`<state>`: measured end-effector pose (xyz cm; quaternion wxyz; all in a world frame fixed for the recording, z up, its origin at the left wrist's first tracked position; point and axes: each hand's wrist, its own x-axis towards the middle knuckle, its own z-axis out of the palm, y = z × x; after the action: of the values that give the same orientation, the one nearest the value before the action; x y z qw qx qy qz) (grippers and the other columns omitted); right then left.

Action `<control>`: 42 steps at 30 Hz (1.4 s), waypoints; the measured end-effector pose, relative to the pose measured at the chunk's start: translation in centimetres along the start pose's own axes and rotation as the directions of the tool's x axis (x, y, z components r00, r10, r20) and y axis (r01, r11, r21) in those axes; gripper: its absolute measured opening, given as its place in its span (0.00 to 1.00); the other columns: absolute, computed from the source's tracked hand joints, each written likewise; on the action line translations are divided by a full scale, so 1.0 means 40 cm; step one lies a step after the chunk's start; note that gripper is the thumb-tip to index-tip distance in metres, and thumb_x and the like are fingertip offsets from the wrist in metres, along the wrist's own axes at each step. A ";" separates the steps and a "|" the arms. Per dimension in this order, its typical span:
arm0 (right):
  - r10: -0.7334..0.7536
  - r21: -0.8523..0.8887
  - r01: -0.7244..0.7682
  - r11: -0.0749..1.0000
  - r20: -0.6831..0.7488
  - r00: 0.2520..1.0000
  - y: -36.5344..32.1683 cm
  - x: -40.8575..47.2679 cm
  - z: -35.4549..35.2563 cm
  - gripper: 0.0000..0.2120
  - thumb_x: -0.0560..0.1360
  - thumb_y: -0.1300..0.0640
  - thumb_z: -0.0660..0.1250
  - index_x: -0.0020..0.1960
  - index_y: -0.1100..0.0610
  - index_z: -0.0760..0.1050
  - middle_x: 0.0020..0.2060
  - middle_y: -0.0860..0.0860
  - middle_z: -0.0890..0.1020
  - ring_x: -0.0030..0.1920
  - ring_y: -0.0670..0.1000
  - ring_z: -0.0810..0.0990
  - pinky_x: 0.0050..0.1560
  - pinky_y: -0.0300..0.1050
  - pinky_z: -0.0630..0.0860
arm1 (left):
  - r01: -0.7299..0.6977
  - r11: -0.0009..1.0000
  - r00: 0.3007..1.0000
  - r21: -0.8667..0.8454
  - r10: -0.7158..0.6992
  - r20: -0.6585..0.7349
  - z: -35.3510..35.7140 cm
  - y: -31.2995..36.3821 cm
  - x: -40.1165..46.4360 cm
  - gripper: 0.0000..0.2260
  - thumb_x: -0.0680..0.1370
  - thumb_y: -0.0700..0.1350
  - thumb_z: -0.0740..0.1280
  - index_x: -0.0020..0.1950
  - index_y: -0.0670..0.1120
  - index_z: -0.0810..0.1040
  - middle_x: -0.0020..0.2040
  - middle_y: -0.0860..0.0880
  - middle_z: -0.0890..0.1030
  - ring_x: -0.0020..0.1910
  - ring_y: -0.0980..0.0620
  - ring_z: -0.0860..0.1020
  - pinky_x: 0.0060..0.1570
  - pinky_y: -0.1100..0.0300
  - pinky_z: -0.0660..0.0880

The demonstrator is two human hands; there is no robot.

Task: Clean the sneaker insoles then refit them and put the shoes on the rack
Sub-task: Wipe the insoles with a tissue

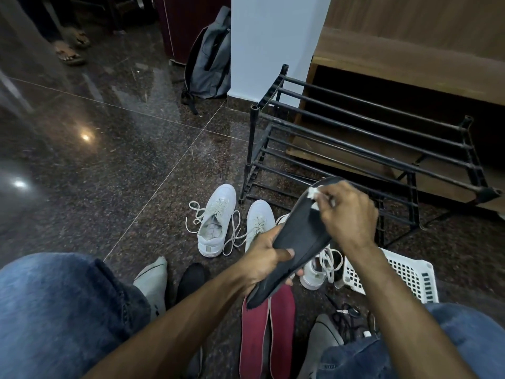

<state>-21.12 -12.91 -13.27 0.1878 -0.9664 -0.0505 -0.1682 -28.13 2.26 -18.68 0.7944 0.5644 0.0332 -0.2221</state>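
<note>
I hold a dark insole [296, 242] up in front of the black shoe rack [363, 149], its toe end pointing toward the rack. My left hand [263, 262] grips its heel half, thumb curled over the top face. My right hand [345, 212] pinches a small white wipe [313, 193] against the toe end. Left of the rack's foot, two white sneakers [216, 220] stand on the floor with loose laces. A third sneaker [318, 270] sits below the insole, beside a white basket [404, 277]. Two red insoles [266, 332] lie nearer me than the rack, between my knees.
</note>
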 end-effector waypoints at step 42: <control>-0.522 0.381 0.358 0.852 0.587 0.619 -0.088 -0.201 0.127 0.07 0.72 0.51 0.68 0.47 0.50 0.83 0.41 0.44 0.81 0.42 0.47 0.80 0.43 0.50 0.78 | -0.020 0.905 0.892 -0.426 -0.176 -0.416 -0.129 0.021 0.035 0.27 0.82 0.55 0.55 0.40 0.38 0.83 0.38 0.39 0.82 0.35 0.43 0.78 0.40 0.52 0.74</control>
<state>-27.66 -8.01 -19.26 0.2182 -0.8891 -0.3702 0.1573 -25.54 6.74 -20.22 0.8581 0.4144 0.2837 -0.1071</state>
